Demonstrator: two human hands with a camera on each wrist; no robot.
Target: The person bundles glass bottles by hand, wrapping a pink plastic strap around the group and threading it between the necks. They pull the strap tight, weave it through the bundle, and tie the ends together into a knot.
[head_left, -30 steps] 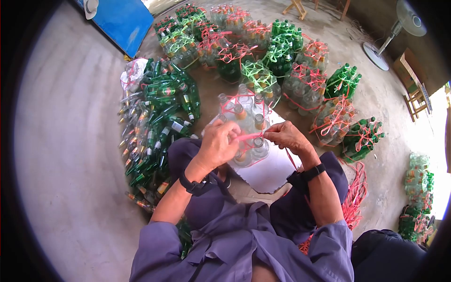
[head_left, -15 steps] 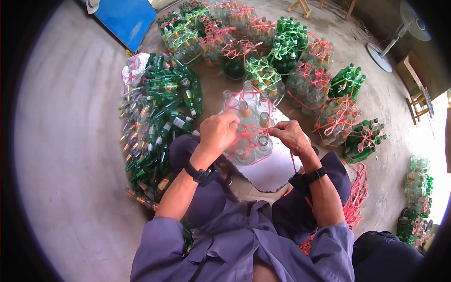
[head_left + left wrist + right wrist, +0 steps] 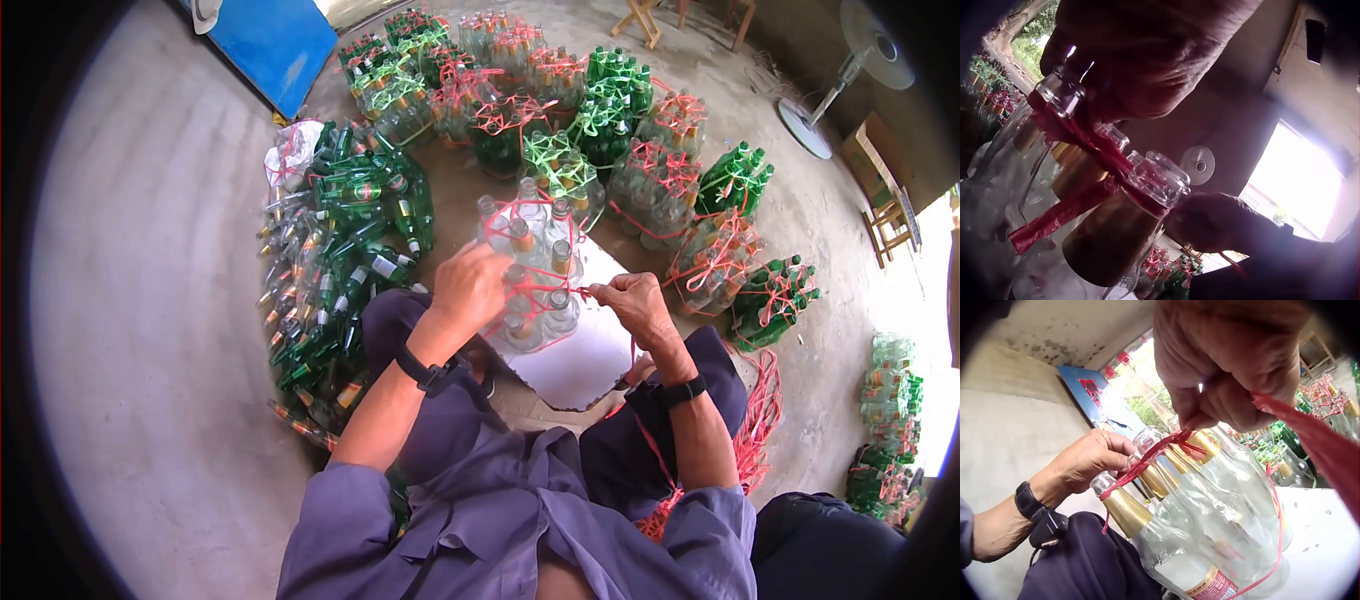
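A bundle of clear glass bottles [image 3: 560,317] stands upright on a white board [image 3: 575,375], with red plastic strap [image 3: 537,287] wound about the necks. My left hand [image 3: 468,292] is at the bundle's left side, fingers curled by the necks; in the right wrist view the left hand [image 3: 1088,464] has its fingertips at a bottle neck behind the strap, and whether they pinch it is hidden. My right hand [image 3: 637,303] pinches the red strap at the bundle's right edge. Seen from the right wrist, the right hand [image 3: 1229,362] holds the strap above gold-necked bottles [image 3: 1127,514], its tail trailing right.
Loose green and clear bottles [image 3: 350,240] lie piled at the left. Tied bundles [image 3: 655,190] stand in rows behind and to the right. A fan [image 3: 805,128] is at the back right, a blue board [image 3: 270,50] at the back left, and red strap [image 3: 757,420] lies heaped by the right knee.
My right hand has moved right and slightly down, off the bottle necks, with the strap in its fingers. The red strands between the hands now lie lower across the necks.
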